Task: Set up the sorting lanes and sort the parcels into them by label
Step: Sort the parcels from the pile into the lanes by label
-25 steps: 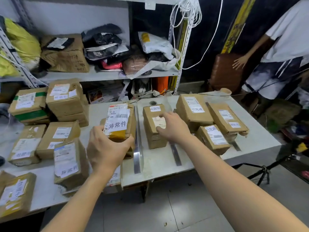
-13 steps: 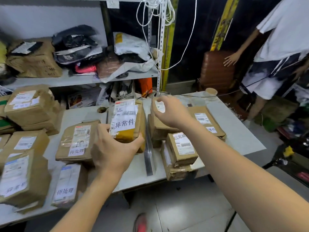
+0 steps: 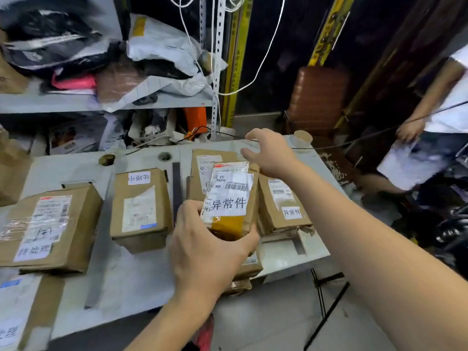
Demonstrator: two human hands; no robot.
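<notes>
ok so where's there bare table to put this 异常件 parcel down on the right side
Bare strip at the table's front right corner, in front of the 异常件 box. Also the far edge by the paper cup, under the open right hand. Crowded middle: the boxes under the held parcel in the left hand.

A parcel (image 3: 140,209) lies between two metal strips (image 3: 176,188) on the table (image 3: 131,279).
</notes>
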